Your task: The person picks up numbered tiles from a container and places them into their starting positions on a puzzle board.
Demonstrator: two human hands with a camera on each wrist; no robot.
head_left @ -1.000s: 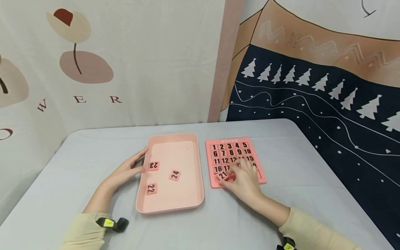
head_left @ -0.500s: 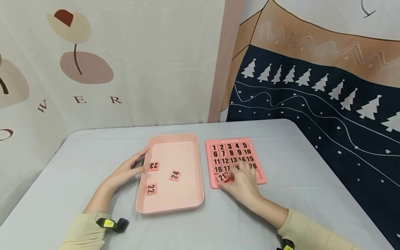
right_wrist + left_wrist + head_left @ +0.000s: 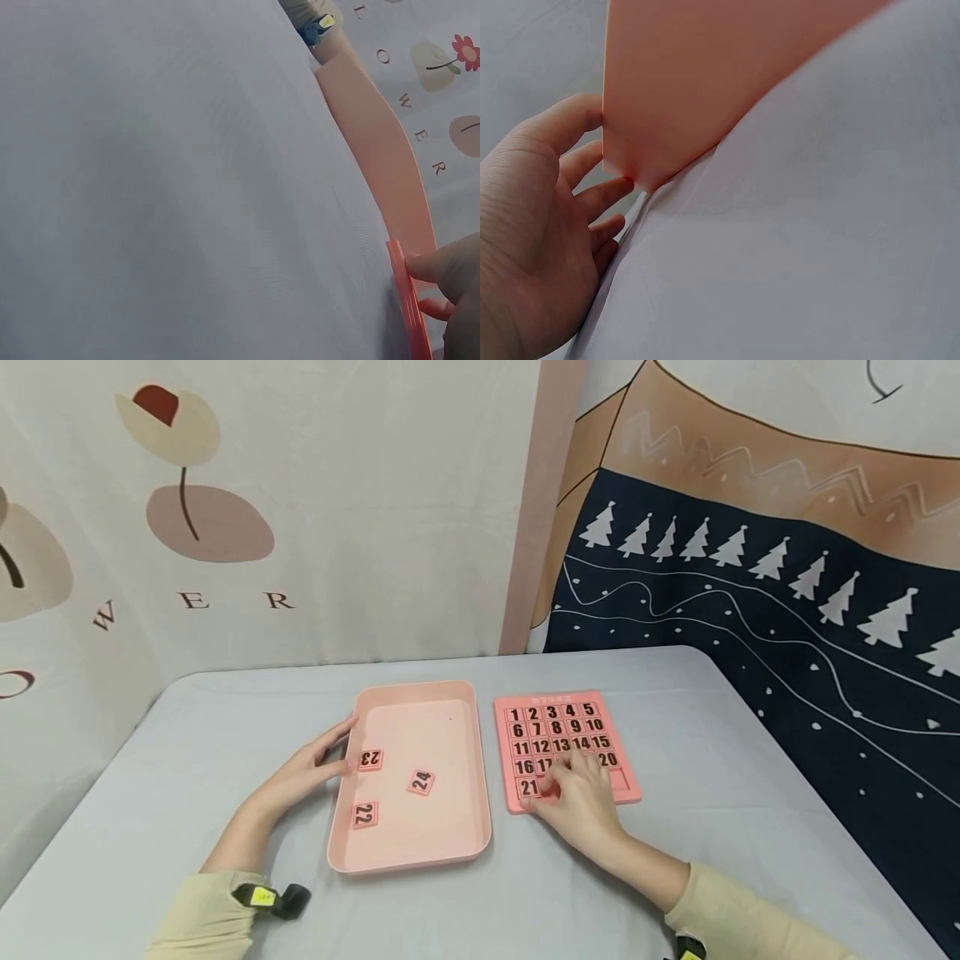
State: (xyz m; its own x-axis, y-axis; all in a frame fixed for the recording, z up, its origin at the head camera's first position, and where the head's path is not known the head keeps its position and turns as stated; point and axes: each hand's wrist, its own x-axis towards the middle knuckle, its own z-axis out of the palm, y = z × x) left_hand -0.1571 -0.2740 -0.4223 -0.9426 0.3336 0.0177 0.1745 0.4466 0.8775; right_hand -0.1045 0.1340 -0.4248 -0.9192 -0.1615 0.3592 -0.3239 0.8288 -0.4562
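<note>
On the pink number puzzle board, rows of number tiles run from 1 at the top left. My right hand is over the lower part, its thumb and forefinger at the number tile 21, which lies squared up in the bottom left corner. The hand covers some tiles of the lower rows. My left hand touches the left wall of the pink tray with fingers spread; in the left wrist view the fingertips rest against the tray's side. Tiles 23, 22 and 24 lie in the tray.
A pale cloth covers the table. Behind it hang a cream curtain with printed flowers and a dark blue fabric with white trees. The tray and the board stand side by side with a narrow gap.
Tile 21 was tilted in my right hand's fingers and now lies straight in the board's bottom left corner. The right hand moved slightly down and left. My left hand stayed at the tray.
</note>
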